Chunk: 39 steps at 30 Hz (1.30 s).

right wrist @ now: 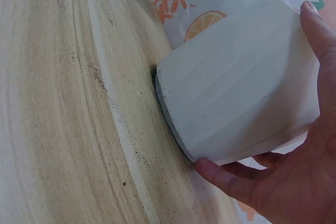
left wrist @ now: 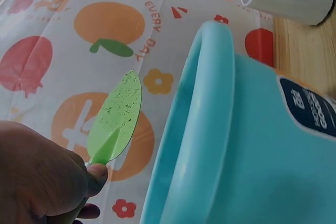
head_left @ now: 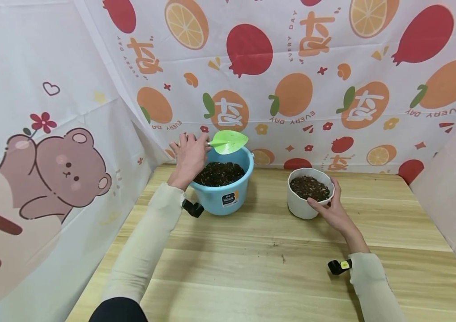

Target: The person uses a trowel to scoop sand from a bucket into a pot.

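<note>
**Go slow and steady with the dirt**

From the head view, the left grip [head_left: 190, 156] has its fingers curled around the handle of the green scoop [head_left: 229, 142]. The scoop is up above the back edge of the blue bucket [head_left: 207, 201], which has dark soil [head_left: 219, 174] in it. The right grip [head_left: 334, 212] holds the white pot [head_left: 302, 206] at its near right side. The pot stands on the table [head_left: 228, 268], apart from the bucket, and has soil too. This looks like a scooping step. It would help to dip the tip into the middle of the soil, not by the wall, and lift it flat.

From the left wrist view, the thumb presses by the neck of the scoop, which is a good spot for steering. Only small specks [left wrist: 123, 103] show on the blade. A full load would be heavier, so a firm squeeze should stop it from twisting.

From the right wrist view, the right grip pinches the pot between thumb and fingers. One fingertip is at the bottom edge. A gentle hold should be best, as a hard squeeze might bend or tip the pot. Crumbs [right wrist: 125, 184] lie on the table, so small scoops may spill less.
</note>
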Each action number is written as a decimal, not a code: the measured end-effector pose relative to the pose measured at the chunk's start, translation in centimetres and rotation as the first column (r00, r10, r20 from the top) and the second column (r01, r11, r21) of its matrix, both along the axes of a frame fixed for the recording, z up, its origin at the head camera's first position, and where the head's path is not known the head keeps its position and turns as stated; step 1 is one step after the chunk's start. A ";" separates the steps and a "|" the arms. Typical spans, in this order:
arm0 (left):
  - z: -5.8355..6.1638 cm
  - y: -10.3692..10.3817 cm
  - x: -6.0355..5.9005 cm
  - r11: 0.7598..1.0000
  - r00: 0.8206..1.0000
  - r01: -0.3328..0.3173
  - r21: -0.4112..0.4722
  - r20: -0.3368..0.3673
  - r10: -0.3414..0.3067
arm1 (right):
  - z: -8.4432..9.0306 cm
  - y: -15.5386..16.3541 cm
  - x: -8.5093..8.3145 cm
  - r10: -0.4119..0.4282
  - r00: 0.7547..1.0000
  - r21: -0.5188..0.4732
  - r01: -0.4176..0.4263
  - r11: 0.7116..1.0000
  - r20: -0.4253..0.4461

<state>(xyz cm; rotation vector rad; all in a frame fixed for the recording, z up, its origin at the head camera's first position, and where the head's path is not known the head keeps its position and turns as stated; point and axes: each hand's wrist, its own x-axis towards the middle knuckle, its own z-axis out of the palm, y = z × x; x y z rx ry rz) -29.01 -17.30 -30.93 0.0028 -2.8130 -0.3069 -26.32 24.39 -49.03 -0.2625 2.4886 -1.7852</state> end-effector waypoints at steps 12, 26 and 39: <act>-0.4 -2.7 0.8 0.999 0.999 -0.032 0.000 0.000 0.032 | -0.3 0.3 -0.4 0.000 1.000 0.005 0.000 1.000 0.006; -0.6 -5.1 1.9 0.999 0.999 -0.045 -0.026 0.030 0.046 | -0.2 0.1 -0.1 0.006 1.000 0.006 -0.006 1.000 0.004; -0.6 -5.7 1.9 0.996 0.999 -0.035 -0.082 0.020 0.036 | 0.0 0.0 -0.2 0.003 1.000 0.013 -0.003 1.000 0.006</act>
